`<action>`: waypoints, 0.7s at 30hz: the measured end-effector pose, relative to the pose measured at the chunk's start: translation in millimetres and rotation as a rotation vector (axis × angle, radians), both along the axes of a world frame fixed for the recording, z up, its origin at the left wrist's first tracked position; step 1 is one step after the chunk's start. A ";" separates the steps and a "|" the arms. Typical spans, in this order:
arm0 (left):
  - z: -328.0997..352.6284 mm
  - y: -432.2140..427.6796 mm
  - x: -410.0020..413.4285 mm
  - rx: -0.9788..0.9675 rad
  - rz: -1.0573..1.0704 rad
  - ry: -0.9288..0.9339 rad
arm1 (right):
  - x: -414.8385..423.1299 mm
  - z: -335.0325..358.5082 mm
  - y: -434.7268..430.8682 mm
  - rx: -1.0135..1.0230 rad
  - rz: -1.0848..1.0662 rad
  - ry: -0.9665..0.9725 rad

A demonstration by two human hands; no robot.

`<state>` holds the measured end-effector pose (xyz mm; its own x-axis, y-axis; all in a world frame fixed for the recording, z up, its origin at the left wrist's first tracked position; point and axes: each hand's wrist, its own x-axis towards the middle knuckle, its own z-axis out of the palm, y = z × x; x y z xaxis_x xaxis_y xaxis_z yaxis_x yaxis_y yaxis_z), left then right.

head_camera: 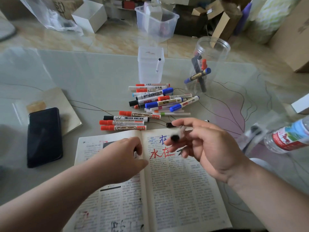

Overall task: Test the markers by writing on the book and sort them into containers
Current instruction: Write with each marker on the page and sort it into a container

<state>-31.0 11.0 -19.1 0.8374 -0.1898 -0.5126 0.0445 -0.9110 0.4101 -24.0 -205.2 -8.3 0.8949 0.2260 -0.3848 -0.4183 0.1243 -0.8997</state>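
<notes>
Black-ended marker (pixel 179 133), pinched in our right hand (pixel 205 144), may slip and smear the book (pixel 175 190) under our left hand (pixel 123 154), fingers curled.

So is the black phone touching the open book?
Apart. The head view shows the phone lying left of the open book, with a strip of table between them.

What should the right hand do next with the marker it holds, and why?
Probably carry the blurred white marker with the black end to the clear round plastic jar, I judge. The right hand holds it lifted above the open printed book, where a dark stroke already seems to follow the red writing.
</notes>
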 end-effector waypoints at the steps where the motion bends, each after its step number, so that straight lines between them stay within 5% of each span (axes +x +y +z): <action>1: -1.7 -0.4 -0.3 0.004 -0.005 -0.002 | 0.6 -0.8 0.1 0.001 0.022 0.016; 12: -16.3 -5.3 -6.9 0.060 -0.071 -0.023 | -3.0 -12.1 4.6 -0.153 -0.045 0.047; 21: -36.3 -4.6 -13.0 0.115 -0.081 -0.034 | -14.8 -37.5 4.6 -0.597 0.057 -0.163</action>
<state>-44.0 6.5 -55.3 0.8392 -0.1986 -0.5063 -0.0429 -0.9522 0.3024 -38.7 -200.7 -45.8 0.9455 0.0629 -0.3194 -0.2613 -0.4385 -0.8599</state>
